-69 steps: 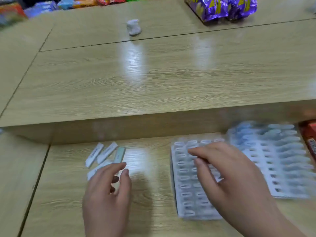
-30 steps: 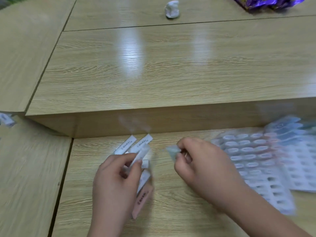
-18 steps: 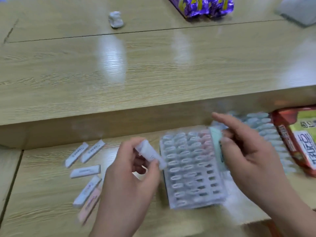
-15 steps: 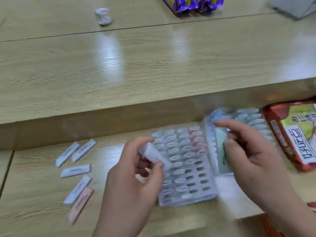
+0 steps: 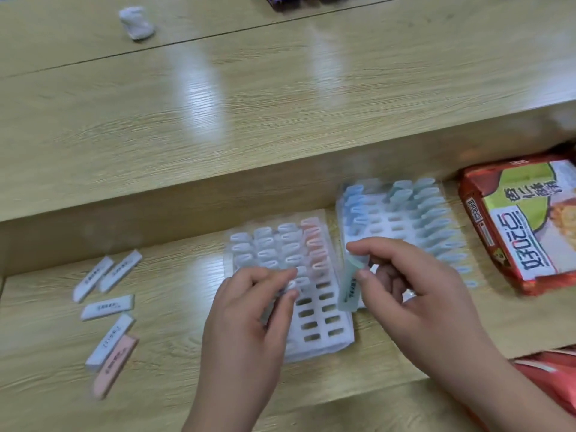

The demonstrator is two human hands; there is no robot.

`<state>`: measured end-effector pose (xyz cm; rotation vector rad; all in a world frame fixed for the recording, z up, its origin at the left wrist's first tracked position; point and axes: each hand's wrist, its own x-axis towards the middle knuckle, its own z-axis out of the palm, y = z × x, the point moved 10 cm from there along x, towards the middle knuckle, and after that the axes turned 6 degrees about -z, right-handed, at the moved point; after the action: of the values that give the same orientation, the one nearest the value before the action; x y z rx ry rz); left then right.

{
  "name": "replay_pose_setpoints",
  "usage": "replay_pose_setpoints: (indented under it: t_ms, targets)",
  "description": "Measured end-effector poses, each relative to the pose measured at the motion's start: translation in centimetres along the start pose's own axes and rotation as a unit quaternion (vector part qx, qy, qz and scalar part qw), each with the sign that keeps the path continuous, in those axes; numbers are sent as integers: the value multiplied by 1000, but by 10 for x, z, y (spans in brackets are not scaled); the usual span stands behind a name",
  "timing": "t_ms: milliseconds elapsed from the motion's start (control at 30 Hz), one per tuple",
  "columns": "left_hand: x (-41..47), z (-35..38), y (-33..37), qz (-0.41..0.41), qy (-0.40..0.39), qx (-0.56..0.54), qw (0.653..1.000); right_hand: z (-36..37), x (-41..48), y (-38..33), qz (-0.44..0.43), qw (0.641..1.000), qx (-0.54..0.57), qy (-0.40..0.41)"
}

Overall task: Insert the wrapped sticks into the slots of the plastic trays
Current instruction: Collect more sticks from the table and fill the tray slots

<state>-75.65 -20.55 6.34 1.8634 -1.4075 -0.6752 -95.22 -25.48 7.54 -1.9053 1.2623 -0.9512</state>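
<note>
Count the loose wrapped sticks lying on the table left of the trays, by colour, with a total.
White flat wrapped sticks: 4
Pink flat wrapped stick: 1
Total: 5

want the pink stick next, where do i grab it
Pinch the pink stick by its near end, across the narrow width, coming from above. It lies flat and slanted on the table, and a white stick crowds its far left edge; the near end pokes out free on both sides.
</note>
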Motion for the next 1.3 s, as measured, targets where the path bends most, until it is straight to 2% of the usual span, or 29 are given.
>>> replay_pose_setpoints:
  t_ms: [167, 300, 467, 700, 833, 1000, 1167, 1300]
  targets:
    - [1, 0, 5, 3, 15, 50, 999, 0, 0, 6, -4, 1000, -3, -1]
    - [1, -4, 0, -8, 23, 24, 999, 1, -4, 11, 3, 1000, -1, 2]
    - [-1, -1, 5, 28, 19, 29, 999, 7, -8, 12, 5, 1000, 6, 12]
    - [-2, 2, 1, 33, 9, 54, 998, 14, -7, 11, 3, 1000, -7, 20]
    - [-2, 3, 1, 23, 17, 31, 999, 8, -6, 12, 9, 999, -9, 32]
    - [-1, 14, 10, 69, 10, 137, 988, -1, -6, 14, 11, 998, 8, 56]
    - [-5, 10, 10, 78, 34, 127, 988, -14, -6, 16, 10, 996, 20, 83]
    - [-5, 16, 15, 98, 25, 187, 977, -23, -4, 20, 7, 996, 21, 86]
